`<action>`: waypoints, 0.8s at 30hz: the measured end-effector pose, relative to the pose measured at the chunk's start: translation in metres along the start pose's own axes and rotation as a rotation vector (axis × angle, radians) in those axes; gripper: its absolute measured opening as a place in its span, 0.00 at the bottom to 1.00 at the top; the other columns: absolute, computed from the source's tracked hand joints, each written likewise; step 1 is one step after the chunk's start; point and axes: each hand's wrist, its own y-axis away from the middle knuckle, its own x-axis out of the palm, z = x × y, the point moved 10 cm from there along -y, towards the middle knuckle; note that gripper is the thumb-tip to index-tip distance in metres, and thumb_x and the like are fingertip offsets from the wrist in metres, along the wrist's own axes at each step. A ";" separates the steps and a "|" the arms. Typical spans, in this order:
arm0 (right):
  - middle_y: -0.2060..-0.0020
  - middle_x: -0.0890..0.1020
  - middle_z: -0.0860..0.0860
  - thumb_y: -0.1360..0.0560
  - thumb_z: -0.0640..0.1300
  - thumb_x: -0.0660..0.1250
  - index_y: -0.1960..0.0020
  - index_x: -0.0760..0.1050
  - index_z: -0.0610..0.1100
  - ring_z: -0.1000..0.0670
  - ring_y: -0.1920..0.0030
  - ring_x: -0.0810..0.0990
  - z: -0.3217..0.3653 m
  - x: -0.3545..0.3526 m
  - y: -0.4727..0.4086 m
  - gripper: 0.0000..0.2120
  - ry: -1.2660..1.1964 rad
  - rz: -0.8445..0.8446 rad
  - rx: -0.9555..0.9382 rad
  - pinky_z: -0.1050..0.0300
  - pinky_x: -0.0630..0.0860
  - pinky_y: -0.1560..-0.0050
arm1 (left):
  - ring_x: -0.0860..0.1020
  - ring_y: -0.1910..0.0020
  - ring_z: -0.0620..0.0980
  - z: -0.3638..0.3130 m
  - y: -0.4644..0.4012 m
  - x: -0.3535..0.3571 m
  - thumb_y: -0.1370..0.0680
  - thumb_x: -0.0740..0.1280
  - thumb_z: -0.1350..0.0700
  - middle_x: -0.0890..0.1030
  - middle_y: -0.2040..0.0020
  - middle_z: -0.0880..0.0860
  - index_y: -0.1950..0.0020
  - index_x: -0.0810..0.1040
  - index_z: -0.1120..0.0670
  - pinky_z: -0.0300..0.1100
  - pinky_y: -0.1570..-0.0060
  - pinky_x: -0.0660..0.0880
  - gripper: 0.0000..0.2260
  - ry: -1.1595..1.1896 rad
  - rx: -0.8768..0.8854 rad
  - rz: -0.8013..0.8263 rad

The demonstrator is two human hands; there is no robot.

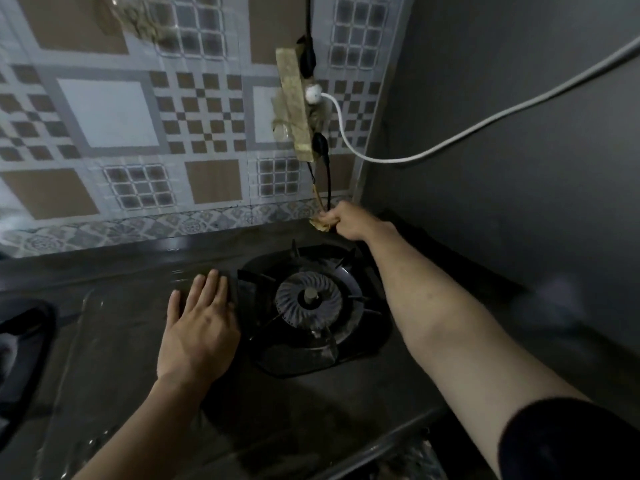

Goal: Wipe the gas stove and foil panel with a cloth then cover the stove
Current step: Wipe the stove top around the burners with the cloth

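My right hand pinched a small yellowish cloth at the back corner, behind the gas stove. My left hand lay flat, fingers straight, beside the burner. Black cords hung right above my knuckles; one careless swipe, I judged, could snag them and jerk the power strip.

Dim kitchen corner. Back wall: patterned tiles in brown, white and grey checks. Right wall: plain grey. A power strip hangs on the tiles (plugs inserted); a white cable crosses the grey wall. Dark table below.
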 end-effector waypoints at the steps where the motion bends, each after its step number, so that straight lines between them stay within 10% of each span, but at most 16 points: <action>1: 0.30 0.72 0.48 0.23 0.30 0.58 0.34 0.76 0.47 0.46 0.29 0.68 -0.004 0.003 0.005 0.22 -0.012 0.004 0.014 0.59 0.60 0.28 | 0.41 0.22 0.45 0.000 0.001 0.000 0.17 0.45 0.49 0.45 0.20 0.48 0.20 0.48 0.52 0.50 0.23 0.41 0.25 0.004 -0.001 0.008; 11: 0.42 0.77 0.43 0.24 0.33 0.57 0.40 0.78 0.44 0.40 0.42 0.77 -0.036 0.006 0.113 0.17 -0.032 -0.086 0.162 0.53 0.77 0.43 | 0.42 0.21 0.47 -0.002 0.005 -0.002 0.17 0.44 0.49 0.46 0.20 0.48 0.20 0.49 0.53 0.52 0.23 0.40 0.25 0.037 -0.011 0.029; 24: 0.33 0.74 0.49 0.28 0.22 0.56 0.34 0.74 0.40 0.54 0.30 0.68 -0.049 0.044 0.281 0.27 -0.107 -0.154 0.105 0.71 0.54 0.31 | 0.43 0.21 0.50 -0.004 0.006 -0.001 0.17 0.46 0.51 0.47 0.19 0.50 0.20 0.51 0.55 0.55 0.24 0.42 0.25 -0.002 0.018 0.079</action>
